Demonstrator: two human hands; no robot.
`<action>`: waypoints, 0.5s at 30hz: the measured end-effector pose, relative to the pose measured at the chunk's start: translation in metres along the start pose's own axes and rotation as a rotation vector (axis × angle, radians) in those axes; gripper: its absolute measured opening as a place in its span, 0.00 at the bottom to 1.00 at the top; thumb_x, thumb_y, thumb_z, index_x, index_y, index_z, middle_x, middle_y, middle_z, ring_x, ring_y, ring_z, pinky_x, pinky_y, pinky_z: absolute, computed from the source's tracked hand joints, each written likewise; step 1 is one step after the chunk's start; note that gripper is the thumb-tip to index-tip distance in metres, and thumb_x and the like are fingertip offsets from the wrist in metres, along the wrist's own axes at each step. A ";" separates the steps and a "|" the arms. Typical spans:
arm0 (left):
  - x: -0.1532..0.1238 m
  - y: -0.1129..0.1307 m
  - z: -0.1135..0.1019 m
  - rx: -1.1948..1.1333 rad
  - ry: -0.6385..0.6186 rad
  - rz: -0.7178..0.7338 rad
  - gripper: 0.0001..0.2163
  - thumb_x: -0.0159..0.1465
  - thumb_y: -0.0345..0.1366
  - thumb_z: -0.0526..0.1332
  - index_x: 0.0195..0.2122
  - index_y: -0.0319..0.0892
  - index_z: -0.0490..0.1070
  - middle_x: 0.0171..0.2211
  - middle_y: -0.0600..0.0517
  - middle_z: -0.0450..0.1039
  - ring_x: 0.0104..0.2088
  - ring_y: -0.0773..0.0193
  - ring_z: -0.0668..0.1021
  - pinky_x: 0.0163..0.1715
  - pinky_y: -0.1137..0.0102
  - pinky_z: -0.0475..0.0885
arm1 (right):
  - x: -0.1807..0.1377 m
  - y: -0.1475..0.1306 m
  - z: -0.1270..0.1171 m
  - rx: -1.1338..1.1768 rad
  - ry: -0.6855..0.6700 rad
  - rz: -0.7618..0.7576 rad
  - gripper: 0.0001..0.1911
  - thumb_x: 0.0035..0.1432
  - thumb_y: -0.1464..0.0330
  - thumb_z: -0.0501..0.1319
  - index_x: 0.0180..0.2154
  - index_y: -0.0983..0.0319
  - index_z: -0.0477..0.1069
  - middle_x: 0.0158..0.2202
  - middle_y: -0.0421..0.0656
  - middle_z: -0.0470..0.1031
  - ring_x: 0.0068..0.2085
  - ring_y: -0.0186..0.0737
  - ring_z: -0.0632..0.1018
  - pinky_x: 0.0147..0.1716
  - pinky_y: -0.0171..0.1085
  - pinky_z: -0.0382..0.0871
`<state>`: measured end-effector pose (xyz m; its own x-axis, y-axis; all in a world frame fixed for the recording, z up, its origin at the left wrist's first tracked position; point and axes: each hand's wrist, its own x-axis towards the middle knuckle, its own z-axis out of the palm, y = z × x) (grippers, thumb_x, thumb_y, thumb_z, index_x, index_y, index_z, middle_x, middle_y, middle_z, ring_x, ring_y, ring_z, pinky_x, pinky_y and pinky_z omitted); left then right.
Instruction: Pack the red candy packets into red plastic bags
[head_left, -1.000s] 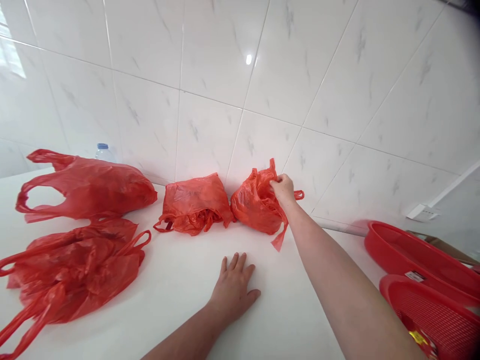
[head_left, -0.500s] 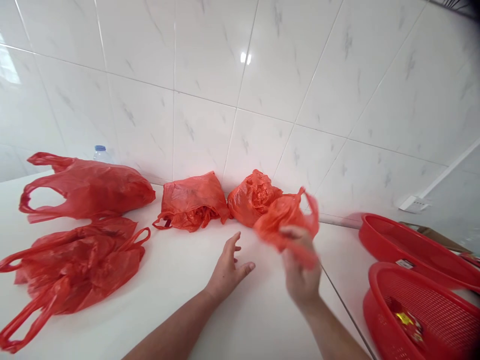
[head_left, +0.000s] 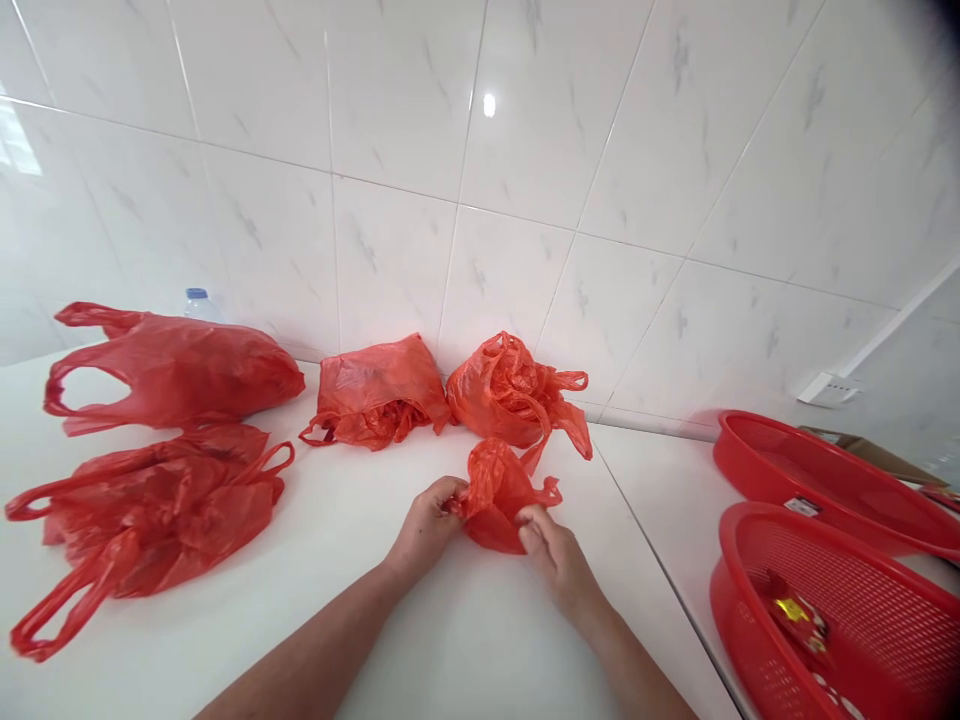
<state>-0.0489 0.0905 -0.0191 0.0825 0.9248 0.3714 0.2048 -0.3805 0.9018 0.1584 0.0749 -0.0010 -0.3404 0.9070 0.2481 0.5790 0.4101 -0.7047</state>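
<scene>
Left hand (head_left: 425, 523) and right hand (head_left: 553, 553) grip small bag (head_left: 495, 492) mid-counter.

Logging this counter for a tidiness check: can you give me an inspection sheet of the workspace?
Surface: white countertop, a seam running across its right part.
Job's things: small crumpled red plastic bag, held between both hands.
Clutter: four more red plastic bags left and behind; two red perforated plastic baskets at right, the nearer holding small wrapped items; blue-capped clear bottle by the wall.
Grippers: left hand and right hand both pinch the small bag's edges.
Cables: nothing seen.
Surroundings: white marbled wall tiles; white wall socket; brown cardboard box behind the baskets.
</scene>
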 end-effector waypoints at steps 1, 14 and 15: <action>0.001 0.001 -0.001 -0.005 -0.007 -0.005 0.10 0.54 0.25 0.52 0.31 0.41 0.70 0.38 0.51 0.74 0.36 0.65 0.76 0.33 0.73 0.72 | 0.001 0.002 -0.002 0.000 0.005 0.038 0.15 0.65 0.60 0.43 0.35 0.58 0.64 0.26 0.37 0.66 0.27 0.36 0.67 0.27 0.34 0.62; -0.016 0.003 -0.021 0.084 -0.007 0.050 0.10 0.53 0.22 0.50 0.22 0.41 0.66 0.38 0.49 0.72 0.37 0.64 0.75 0.36 0.70 0.70 | 0.012 0.029 -0.019 -0.384 0.166 0.509 0.23 0.58 0.58 0.53 0.51 0.65 0.61 0.30 0.48 0.74 0.32 0.49 0.75 0.25 0.38 0.59; -0.018 0.001 -0.025 0.101 -0.019 0.043 0.10 0.53 0.22 0.50 0.22 0.41 0.67 0.38 0.49 0.72 0.37 0.64 0.75 0.35 0.71 0.70 | 0.012 0.028 -0.022 -0.383 0.186 0.516 0.22 0.59 0.57 0.52 0.49 0.65 0.61 0.31 0.49 0.74 0.33 0.49 0.76 0.25 0.38 0.59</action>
<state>-0.0749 0.0734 -0.0189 0.1118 0.9077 0.4044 0.2977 -0.4188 0.8579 0.1867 0.0992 -0.0033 0.1638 0.9835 0.0771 0.8673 -0.1063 -0.4863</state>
